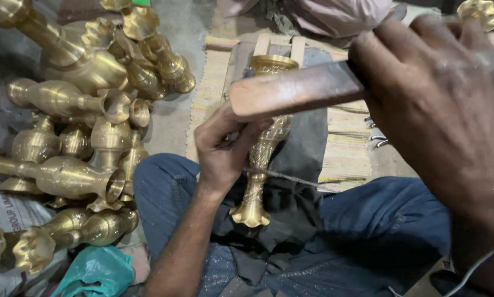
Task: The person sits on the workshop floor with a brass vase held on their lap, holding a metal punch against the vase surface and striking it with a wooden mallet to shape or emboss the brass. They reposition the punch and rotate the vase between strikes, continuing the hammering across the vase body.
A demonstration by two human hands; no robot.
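A tall engraved brass vase [262, 148] lies lengthwise between my legs on a dark cloth, its scalloped mouth toward me. My left hand [223, 144] rests against the vase's middle, fingers pinched as if around a small tool that I cannot make out. My right hand [439, 93] is raised close to the camera and grips a flat wooden mallet [293, 92], whose broad end hangs over the vase and my left hand.
A heap of similar brass vases [82, 126] lies on the floor at the left. A teal plastic bag [96, 270] and newspaper [8, 212] sit at the lower left. A woven mat [343, 151] and wooden frame [280, 45] lie under the work. My blue-jeaned knees flank the vase.
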